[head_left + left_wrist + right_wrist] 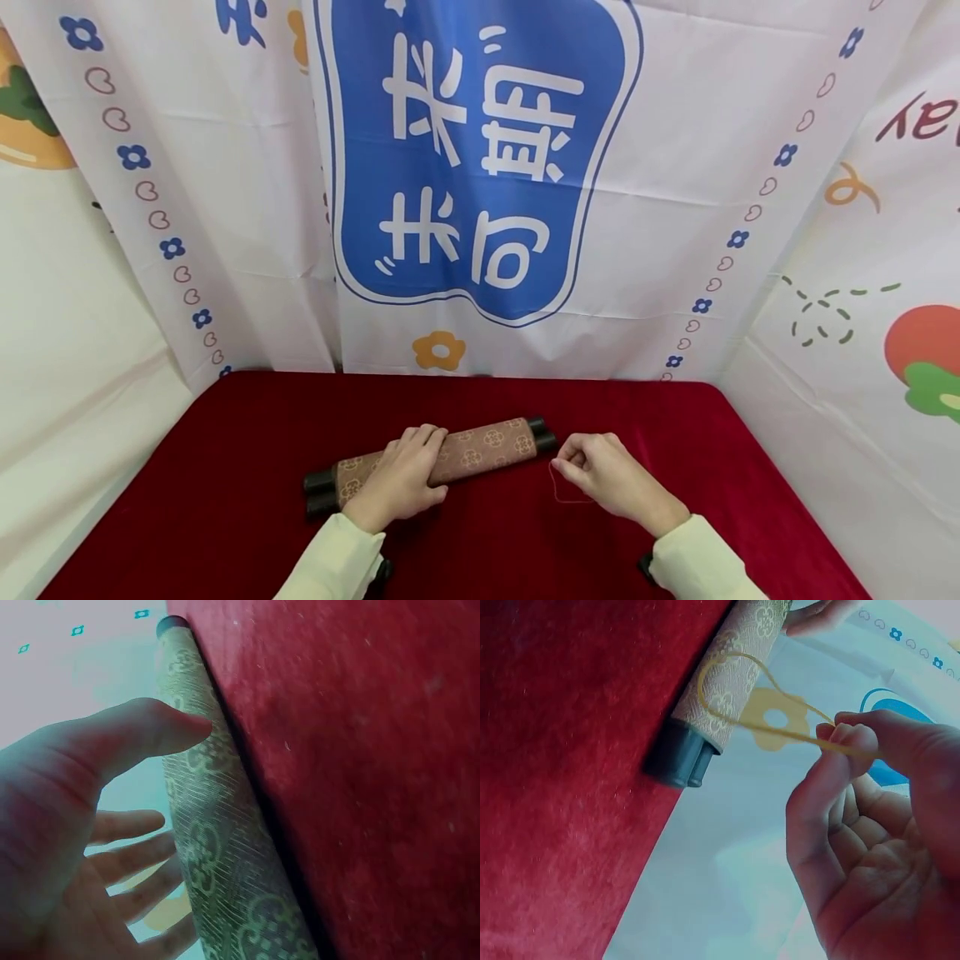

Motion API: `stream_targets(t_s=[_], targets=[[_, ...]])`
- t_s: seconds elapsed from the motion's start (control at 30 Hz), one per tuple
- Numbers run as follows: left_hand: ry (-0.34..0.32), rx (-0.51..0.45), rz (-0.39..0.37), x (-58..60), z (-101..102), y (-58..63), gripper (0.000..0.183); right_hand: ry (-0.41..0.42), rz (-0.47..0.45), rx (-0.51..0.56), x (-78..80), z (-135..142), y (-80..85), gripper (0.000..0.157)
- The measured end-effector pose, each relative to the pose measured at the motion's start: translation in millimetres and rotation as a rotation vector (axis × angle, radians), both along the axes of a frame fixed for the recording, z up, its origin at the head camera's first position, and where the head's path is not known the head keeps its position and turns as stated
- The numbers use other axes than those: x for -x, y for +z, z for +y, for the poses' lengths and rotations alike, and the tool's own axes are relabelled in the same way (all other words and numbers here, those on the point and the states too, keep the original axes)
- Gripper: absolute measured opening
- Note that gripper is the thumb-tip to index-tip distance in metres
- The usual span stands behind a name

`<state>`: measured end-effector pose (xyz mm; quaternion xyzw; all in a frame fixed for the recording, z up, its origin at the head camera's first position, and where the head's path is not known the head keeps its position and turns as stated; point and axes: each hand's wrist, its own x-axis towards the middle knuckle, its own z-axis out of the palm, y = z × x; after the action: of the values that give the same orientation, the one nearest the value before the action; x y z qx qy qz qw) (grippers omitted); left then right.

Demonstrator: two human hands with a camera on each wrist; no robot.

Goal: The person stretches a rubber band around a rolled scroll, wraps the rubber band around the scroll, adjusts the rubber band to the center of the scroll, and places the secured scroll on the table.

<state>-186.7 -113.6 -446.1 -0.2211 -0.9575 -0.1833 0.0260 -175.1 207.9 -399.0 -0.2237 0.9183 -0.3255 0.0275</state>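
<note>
A rolled scroll (487, 447) in brown patterned brocade, with black roller ends, lies slanted on the red cloth. My left hand (405, 475) rests across its left half, fingers reaching over the far edge and thumb on the near side. In the left wrist view the fingers (142, 862) look fairly straight and spread along the scroll (202, 787). Just off the scroll's right end, my right hand (607, 473) pinches a thin rubber band (780, 733) between thumb and forefinger. Its loop hangs loose, overlapping the scroll's end in the right wrist view.
A dark red velvety cloth (495, 550) covers the table. Behind it hangs a white printed curtain (675, 208) with a blue panel (465, 175), and similar printed curtains enclose the left and right sides.
</note>
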Motion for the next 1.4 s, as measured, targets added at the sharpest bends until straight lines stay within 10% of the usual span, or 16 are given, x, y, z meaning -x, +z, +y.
stream_targets(t_s=[0.5,1.13,1.4], targets=[[0.007,0.053,0.018,13.6,0,-16.7,0.076,-0.026,0.020,-0.054,4.2,14,-1.0,0.010],[0.242,0.216,0.068,39.6,29,-25.6,0.041,-0.032,-0.006,-0.052,6.2,16,-3.8,0.011],[0.202,0.277,0.055,43.7,18,-28.1,0.062,-0.058,-0.031,-0.059,8.0,21,1.3,0.010]])
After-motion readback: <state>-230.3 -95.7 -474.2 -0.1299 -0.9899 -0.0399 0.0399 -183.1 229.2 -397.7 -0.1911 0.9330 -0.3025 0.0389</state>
